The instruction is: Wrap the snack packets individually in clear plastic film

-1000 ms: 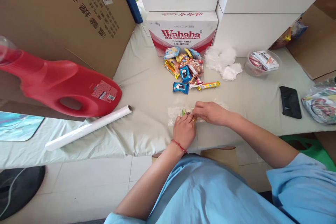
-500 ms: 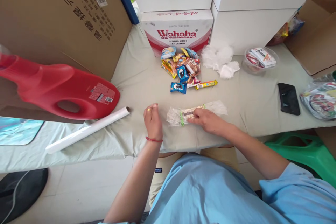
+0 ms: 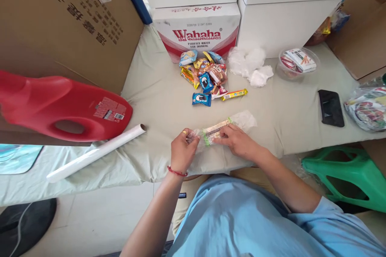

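Note:
A snack packet (image 3: 212, 131) with green ends lies on the cloth near the table's front edge, wrapped in clear plastic film (image 3: 245, 120). The film spreads past both ends of it. With thumb and fingers pinched, my left hand (image 3: 183, 149) grips the film's left end. My right hand (image 3: 238, 140) is closed over the packet's right part, fingers curled against it and covering some of its print. Behind the packet are a yellow snack stick (image 3: 234, 94) and a pile of small wrapped snacks (image 3: 206, 76).
A white roll (image 3: 99, 153) and a red jug (image 3: 69, 108) lie left, beside a large carton (image 3: 90, 60). A Wahaha box (image 3: 199, 28) stands behind. Crumpled white plastic (image 3: 249, 64), a round tub (image 3: 297, 64) and a black phone (image 3: 331, 108) are right. A green stool (image 3: 346, 172) stands below.
My left hand has moved right, from beside the wrapped packet onto the film's left end, and closed on it. My right hand stays on the packet. The view has shifted slightly.

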Tool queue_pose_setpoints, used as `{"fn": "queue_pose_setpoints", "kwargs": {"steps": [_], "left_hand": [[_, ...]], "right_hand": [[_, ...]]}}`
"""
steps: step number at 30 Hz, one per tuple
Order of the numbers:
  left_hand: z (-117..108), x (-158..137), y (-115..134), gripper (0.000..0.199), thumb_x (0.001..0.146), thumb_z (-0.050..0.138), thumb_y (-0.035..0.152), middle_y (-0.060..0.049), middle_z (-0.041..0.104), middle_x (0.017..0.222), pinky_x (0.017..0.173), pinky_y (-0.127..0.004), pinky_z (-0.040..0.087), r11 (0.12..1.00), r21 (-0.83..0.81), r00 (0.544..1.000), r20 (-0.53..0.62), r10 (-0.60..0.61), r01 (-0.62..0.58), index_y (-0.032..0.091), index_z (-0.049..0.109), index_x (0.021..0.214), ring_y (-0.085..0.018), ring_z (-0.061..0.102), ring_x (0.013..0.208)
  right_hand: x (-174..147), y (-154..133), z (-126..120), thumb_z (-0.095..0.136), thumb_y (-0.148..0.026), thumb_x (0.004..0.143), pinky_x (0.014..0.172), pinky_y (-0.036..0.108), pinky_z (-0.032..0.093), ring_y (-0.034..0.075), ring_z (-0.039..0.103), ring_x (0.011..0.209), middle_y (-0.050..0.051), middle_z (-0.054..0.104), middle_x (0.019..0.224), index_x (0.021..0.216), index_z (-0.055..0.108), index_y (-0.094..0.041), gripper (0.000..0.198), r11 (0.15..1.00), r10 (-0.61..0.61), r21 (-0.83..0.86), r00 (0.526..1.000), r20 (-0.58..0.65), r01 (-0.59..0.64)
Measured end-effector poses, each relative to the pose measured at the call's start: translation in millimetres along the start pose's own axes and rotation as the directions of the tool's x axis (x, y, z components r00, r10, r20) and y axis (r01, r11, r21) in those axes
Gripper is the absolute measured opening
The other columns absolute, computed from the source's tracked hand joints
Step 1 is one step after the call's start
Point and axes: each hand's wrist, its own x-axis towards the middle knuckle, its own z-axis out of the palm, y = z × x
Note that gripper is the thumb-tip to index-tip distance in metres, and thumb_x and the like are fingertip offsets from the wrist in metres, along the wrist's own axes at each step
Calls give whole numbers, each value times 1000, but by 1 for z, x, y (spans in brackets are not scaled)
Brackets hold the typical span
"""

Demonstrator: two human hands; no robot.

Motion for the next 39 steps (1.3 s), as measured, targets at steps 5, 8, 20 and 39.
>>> {"fn": "queue_pose_setpoints", "kwargs": {"steps": [5, 8, 20, 39], "left_hand": [[35, -4, 20, 14, 86, 63, 32, -1, 68, 84, 68, -27, 54, 985, -160, 998, -18, 66, -68, 19, 68, 90, -15, 66, 67], [62, -10, 24, 26, 93, 52, 23, -11, 68, 105, 90, -37, 59, 957, 69, 959, -29, 283, -280, 15, 73, 106, -21, 70, 92], [99, -43, 13, 76, 90, 55, 23, -31, 52, 154, 102, -46, 51, 498, 747, 869, 214, 447, -440, -7, 38, 159, -35, 59, 125], [94, -33, 14, 57, 100, 38, 9, -22, 63, 138, 91, -42, 54, 424, 763, 832, 262, 488, -488, 3, 48, 156, -29, 62, 117]], "right_hand": [[2, -9, 0, 52, -7, 100, 89, 36, 44, 23, 49, 100, 8, 63, 107, 127, 75, -26, 40, 998, 27, 53, 1000, -9, -27], [-6, -11, -5, 54, -8, 97, 96, 42, 47, 25, 54, 108, 11, 68, 115, 117, 76, -21, 32, 988, 9, 155, 999, -42, -2], [-17, 44, -22, 38, -66, 102, 111, 53, 44, 34, 63, 120, 23, 69, 129, 151, 53, -9, 76, 552, 828, 426, 411, -383, -716], [38, -21, -63, 56, -24, 98, 81, 35, 43, 27, 64, 100, 11, 76, 101, 99, 75, -19, 20, 767, 624, -131, 778, -76, -628]]}}
